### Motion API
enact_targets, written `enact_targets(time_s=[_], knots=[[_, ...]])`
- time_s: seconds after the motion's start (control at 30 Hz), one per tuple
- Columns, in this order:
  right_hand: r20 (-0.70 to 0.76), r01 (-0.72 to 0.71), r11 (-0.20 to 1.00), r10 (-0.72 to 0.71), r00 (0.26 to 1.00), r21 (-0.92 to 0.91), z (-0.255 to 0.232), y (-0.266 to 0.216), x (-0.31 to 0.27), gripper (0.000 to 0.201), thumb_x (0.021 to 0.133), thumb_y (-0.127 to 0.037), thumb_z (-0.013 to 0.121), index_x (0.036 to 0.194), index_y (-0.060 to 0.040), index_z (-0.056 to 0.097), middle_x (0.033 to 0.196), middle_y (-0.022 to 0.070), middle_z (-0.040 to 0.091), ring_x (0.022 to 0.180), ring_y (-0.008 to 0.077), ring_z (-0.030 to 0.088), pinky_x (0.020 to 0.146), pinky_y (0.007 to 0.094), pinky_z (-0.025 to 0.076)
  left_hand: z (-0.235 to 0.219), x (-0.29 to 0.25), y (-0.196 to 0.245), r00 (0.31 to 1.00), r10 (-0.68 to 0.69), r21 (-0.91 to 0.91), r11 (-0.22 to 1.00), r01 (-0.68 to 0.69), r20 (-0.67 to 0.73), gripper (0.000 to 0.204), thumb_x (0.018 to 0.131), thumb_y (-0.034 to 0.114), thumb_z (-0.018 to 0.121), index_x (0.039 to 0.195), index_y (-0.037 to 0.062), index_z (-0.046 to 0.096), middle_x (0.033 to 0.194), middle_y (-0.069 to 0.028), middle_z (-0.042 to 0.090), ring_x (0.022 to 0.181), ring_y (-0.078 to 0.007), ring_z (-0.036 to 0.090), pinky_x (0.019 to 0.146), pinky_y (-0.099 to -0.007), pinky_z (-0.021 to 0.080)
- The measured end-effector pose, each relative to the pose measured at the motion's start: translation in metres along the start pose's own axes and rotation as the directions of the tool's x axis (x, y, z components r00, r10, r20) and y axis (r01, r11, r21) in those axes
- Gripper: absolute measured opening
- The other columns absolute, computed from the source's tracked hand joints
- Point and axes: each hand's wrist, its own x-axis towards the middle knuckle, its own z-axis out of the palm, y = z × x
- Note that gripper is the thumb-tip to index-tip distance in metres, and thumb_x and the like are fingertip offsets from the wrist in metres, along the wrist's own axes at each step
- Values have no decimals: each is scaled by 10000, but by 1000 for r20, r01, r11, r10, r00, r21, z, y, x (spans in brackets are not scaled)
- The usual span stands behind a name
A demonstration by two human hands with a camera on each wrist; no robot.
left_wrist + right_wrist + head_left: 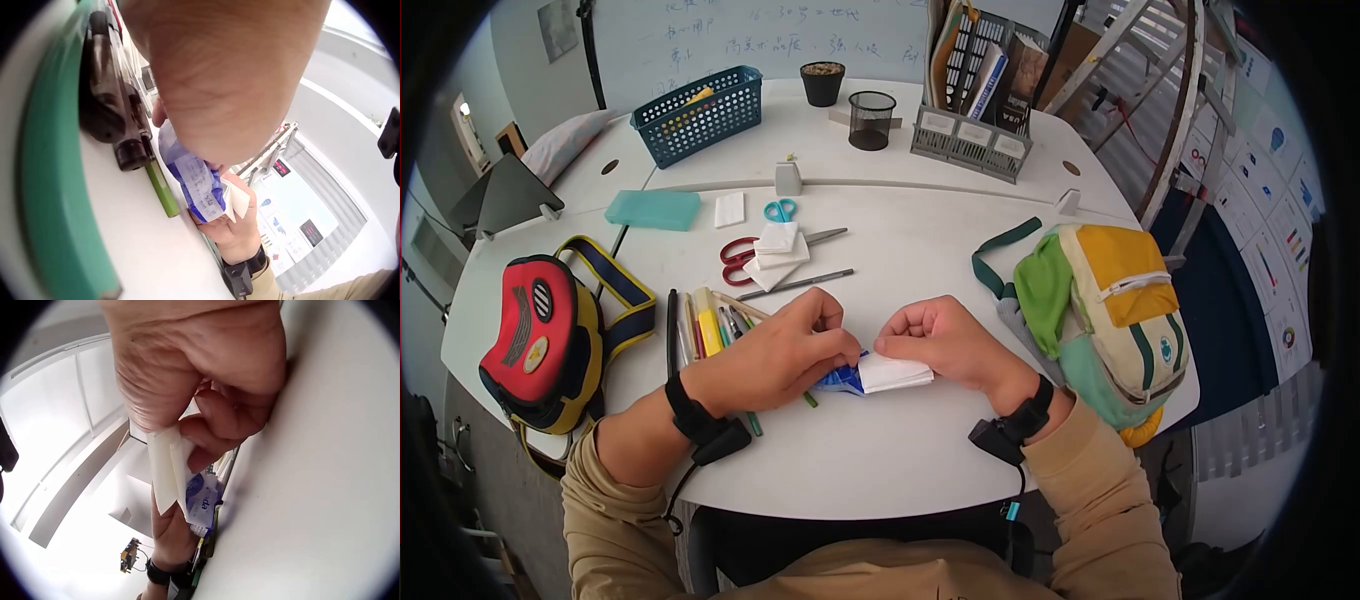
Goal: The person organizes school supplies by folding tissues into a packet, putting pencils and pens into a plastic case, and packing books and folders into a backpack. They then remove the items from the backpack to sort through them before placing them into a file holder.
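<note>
At the front middle of the table, my left hand [780, 352] grips a blue-and-clear plastic tissue packet [199, 181]. My right hand [950, 342] pinches a folded white tissue [896, 375] between thumb and fingers. The tissue lies right at the packet's end in the head view. In the right wrist view its folded layers [167, 469] stand slightly apart below my thumb, with the printed packet behind them. Most of the packet is hidden by my left hand in the head view. Several pens and markers [708, 322] lie beneath and beside my left hand.
Red scissors [738, 258], small teal scissors [780, 209] and folded white tissues [778, 262] lie behind my hands. A red backpack [535, 340] sits left and a cream-yellow backpack [1135, 320] right. Farther back are a teal case [652, 210], a basket [700, 122] and a mesh cup [870, 125].
</note>
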Motion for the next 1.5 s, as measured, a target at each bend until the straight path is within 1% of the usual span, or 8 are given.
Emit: enact_targets(time_s=[0.17, 0.27, 0.37, 0.47, 0.67, 1.07, 1.27, 1.5], knots=[[44, 32, 999, -30, 999, -43, 2, -3, -1, 176, 1051, -136, 839, 1114, 25, 811, 1000, 53, 827, 860, 72, 760, 778, 225, 599, -1, -1, 0, 1000, -15, -11, 1000, 15, -4, 213, 1012, -5, 787, 1202, 84, 749, 1225, -136, 535, 1065, -321, 640, 943, -395, 561], [-84, 151, 988, -147, 986, 34, 6, 0, 2, 153, 1062, -128, 824, 1106, 16, 798, 985, 39, 813, 863, 66, 750, 775, 228, 593, -5, -2, -2, 1000, -3, 0, 1000, 3, 8, 187, 1016, 34, 784, 1193, 76, 744, 1235, -144, 549, 1078, -329, 642, 967, -408, 562], [-175, 173, 975, -147, 973, 140, 2, 1, 4, 142, 1075, -127, 814, 1112, 8, 789, 989, 29, 804, 869, 61, 742, 770, 228, 587, -10, -3, -2, 1000, 7, -47, 999, -6, 18, 174, 1020, 97, 794, 1179, 69, 730, 1249, -152, 594, 1109, -336, 656, 997, -422, 563], [-136, 144, 978, -123, 983, 152, -1, 3, 5, 150, 1080, -130, 814, 1127, 10, 788, 1009, 34, 808, 872, 64, 743, 769, 228, 588, -6, -1, -1, 998, -41, -78, 996, 38, -37, 173, 1027, 133, 802, 1159, 60, 717, 1237, -152, 647, 1116, -336, 681, 998, -415, 571], [-29, 96, 995, -96, 995, -19, 1, 5, 5, 180, 1078, -142, 825, 1141, 24, 802, 1015, 41, 819, 890, 70, 756, 782, 232, 599, -6, -1, 5, 979, -201, -117, 973, 198, -15, 185, 1032, 135, 800, 1165, 42, 711, 1219, -145, 681, 1089, -340, 710, 984, -410, 586], [-71, 15, 990, -25, 997, -140, 3, -7, 0, 204, 1065, -170, 844, 1130, 21, 816, 993, 21, 812, 847, 54, 718, 747, 225, 571, -4, -2, 0, 994, -2, -220, 975, 27, 113, 177, 1048, 103, 755, 1216, 56, 726, 1349, -168, 617, 1205, -359, 678, 1073, -429, 562], [-35, 186, 966, -195, 980, -180, 2, 10, 7, 238, 1058, -198, 836, 1132, 27, 822, 950, 10, 804, 835, 44, 683, 717, 234, 535, -4, 0, 3, 991, 37, -162, 987, -16, 128, 162, 1069, 82, 753, 1227, 117, 741, 1313, -144, 563, 1151, -330, 651, 1040, -419, 560], [-156, 167, 917, -237, 959, -361, 19, -9, -7, 204, 1045, -219, 844, 1117, -28, 834, 873, 25, 794, 655, 50, 638, 591, 253, 490, 2, 0, 2, 991, 61, -117, 992, -47, 118, 178, 1048, 60, 798, 1206, 143, 795, 1243, -121, 514, 1110, -297, 591, 966, -380, 556]])
